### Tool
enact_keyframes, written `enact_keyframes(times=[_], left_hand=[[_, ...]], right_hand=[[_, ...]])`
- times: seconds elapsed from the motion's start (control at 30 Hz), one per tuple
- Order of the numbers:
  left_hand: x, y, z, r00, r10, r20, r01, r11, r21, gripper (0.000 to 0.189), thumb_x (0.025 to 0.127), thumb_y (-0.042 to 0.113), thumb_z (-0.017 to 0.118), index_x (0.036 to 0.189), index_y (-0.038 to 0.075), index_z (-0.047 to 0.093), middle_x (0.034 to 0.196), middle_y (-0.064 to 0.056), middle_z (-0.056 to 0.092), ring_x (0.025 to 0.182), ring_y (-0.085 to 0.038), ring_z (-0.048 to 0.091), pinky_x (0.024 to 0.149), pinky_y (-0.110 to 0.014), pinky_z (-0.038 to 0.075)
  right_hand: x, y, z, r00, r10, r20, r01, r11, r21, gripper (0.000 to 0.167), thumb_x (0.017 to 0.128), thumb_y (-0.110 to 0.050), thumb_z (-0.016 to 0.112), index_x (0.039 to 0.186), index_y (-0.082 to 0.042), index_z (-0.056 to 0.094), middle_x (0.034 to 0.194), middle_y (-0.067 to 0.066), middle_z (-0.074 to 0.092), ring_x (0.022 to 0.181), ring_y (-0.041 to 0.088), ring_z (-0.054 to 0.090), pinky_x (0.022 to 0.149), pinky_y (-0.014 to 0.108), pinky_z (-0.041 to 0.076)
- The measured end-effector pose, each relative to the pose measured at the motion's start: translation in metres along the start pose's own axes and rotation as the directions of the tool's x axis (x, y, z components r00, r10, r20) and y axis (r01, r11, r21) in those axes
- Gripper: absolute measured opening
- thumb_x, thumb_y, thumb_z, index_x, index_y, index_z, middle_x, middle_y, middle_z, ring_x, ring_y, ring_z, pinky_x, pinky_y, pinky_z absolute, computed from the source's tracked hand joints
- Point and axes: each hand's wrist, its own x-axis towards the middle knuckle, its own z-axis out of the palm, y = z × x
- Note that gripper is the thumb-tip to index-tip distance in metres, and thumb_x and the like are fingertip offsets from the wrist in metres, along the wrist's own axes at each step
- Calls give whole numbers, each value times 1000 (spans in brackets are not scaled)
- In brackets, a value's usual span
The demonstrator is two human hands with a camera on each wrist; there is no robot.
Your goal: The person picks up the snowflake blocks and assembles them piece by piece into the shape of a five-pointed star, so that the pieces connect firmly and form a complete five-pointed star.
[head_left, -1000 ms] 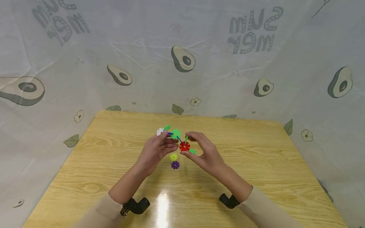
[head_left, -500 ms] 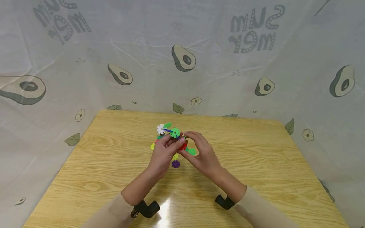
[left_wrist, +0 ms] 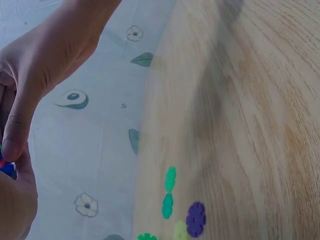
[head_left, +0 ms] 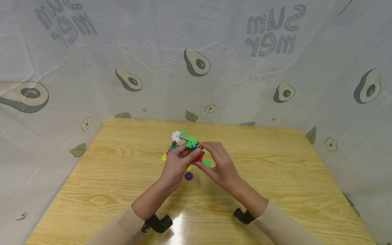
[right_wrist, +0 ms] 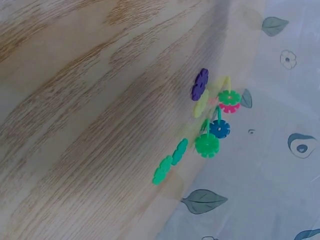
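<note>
In the head view a linked chain of notched plastic discs is held above the table. It runs from a white disc, through an edge-on blue disc, to a green disc and down to a red disc. My left hand pinches the chain near the red disc, thumb on the near side. From the right, my right hand grips the red disc between thumb and fingers. Those fingers partly cover the red disc and whatever joins it. The right wrist view shows neither hand.
Other notched discs lie on the wooden table: a purple disc, a yellow disc and a green disc. Some look joined together in the right wrist view, such as a blue disc. A printed cloth stands behind.
My left hand has shifted right and its thumb has come onto the chain beside the red disc. The white end has swung slightly up and right. The right hand has stayed nearly in place.
</note>
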Motion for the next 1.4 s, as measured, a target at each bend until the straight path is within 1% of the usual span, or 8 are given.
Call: enact_keyframes(times=[0.1, 0.3, 0.6, 0.83, 0.97, 1.13, 1.3, 1.4], left_hand=[[-1, -1, 2, 1000, -12, -6, 12, 999, -34, 35, 105, 9, 64, 138, -2, 63, 132, -18, 73, 104, -10, 77, 92, -23, 62], [-2, 0, 5, 1000, -4, -31, 1, 995, -101, 35, 108, 15, 60, 137, -3, 63, 132, -6, 72, 103, -10, 78, 98, -24, 60], [-5, -4, 7, 999, 21, -28, -23, 997, -76, 32, 107, 16, 61, 134, -2, 63, 116, -3, 80, 104, -9, 77, 90, -23, 61], [-4, 0, 8, 999, 25, -43, -30, 994, -109, 31, 107, 13, 61, 134, -2, 62, 118, -4, 80, 103, -10, 78, 96, -25, 61], [-2, 1, 6, 999, 3, -37, -6, 996, -88, 32, 105, 9, 63, 136, -2, 61, 122, -11, 78, 102, -10, 78, 96, -24, 61], [0, 1, 4, 999, -6, -54, 4, 999, -47, 33, 104, 7, 64, 136, -1, 61, 114, -3, 79, 102, -7, 77, 94, -24, 61], [2, 0, -6, 997, 26, -74, -28, 999, -22, 35, 103, 3, 65, 137, -5, 60, 118, -6, 79, 100, -7, 77, 95, -26, 62], [2, -2, -14, 996, 12, -85, -15, 999, -33, 36, 103, 2, 64, 137, -6, 58, 121, -9, 78, 98, -8, 77, 91, -26, 64]], right_hand=[[0, 0, -1, 1000, -8, -3, 8, 1000, -23, 67, 76, -11, 93, 135, 1, 62, 123, 12, 71, 115, 27, 64, 98, 37, 56], [3, -2, -2, 1000, -8, -10, 8, 998, -57, 69, 76, -12, 94, 135, 1, 62, 125, 13, 69, 117, 27, 62, 98, 38, 57], [2, -3, 0, 999, -43, -13, 42, 997, -71, 67, 77, -13, 93, 135, 3, 62, 124, 15, 68, 116, 28, 62, 96, 37, 58], [4, -2, 2, 999, -38, -18, 36, 994, -102, 70, 74, -13, 95, 133, 4, 63, 123, 15, 68, 116, 28, 63, 93, 37, 61], [5, -3, 3, 1000, -19, -12, 17, 993, -116, 70, 72, -13, 96, 132, 4, 62, 122, 15, 67, 113, 27, 63, 91, 39, 62], [6, -4, 3, 996, 62, 60, -58, 997, -56, 68, 81, -15, 92, 138, 0, 58, 130, 13, 65, 118, 27, 61, 96, 41, 59], [3, 5, -2, 963, 211, 170, -234, 964, 124, 63, 93, -15, 81, 147, -3, 50, 141, 15, 61, 129, 31, 60, 109, 50, 53], [-5, 20, -6, 897, 367, 247, -410, 899, 151, 50, 101, -16, 71, 146, -3, 52, 140, 18, 62, 130, 35, 62, 111, 54, 52]])
